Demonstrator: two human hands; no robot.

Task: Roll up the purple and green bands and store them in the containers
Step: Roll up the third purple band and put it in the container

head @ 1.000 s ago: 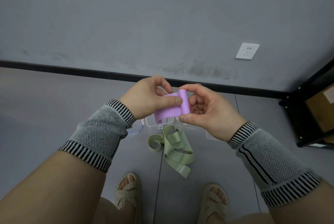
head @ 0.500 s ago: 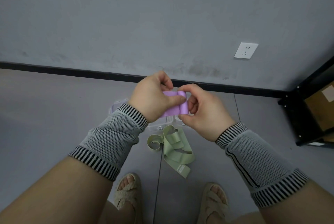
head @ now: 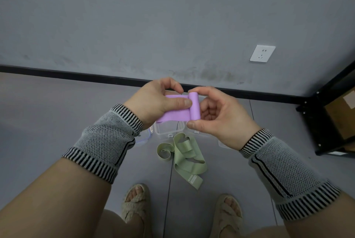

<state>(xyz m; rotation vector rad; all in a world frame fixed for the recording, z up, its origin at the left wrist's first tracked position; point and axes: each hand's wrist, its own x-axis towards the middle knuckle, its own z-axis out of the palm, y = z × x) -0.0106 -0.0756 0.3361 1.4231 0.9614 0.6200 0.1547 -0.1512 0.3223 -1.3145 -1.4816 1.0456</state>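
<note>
Bottom of frame: two feet in woven beige sandals, left sandal (head: 134, 205) & right sandal (head: 228, 214), on a grey tiled floor (head: 48, 114). Forearms come in from both lower corners, each w/ a grey mesh wrist sleeve w/ black-striped cuffs: left sleeve (head: 105, 141), right sleeve (head: 282, 172).

Just above the sandals, centre frame, the green band (head: 184, 157) lies loose on the floor, unrolled, in tangled loops w/ a label patch at its lower end.

Above it, mid-frame, both hands hold the purple band (head: 180, 109) up in the air. Right hand (head: 221, 114) pinches the rolled end btwn thumb at the bottom & forefinger at the top, roll standing roughly vertical in frame. Left hand (head: 155, 101) grips the flat unrolled part, thumb pressed across it right beside the roll, fingers curled behind.

Under the hands, on the floor: clear plastic containers (head: 167, 130), mostly hidden; how many, can't tell. A clear lid (head: 143, 137) w/ purplish edge sits lower left of them.

Further back: black baseboard (head: 76, 75), grey wall (head: 153, 16), white socket (head: 262, 53) upper right. Right edge: black shelf frame (head: 315, 120) w/ a cardboard box (head: 340, 114).
</note>
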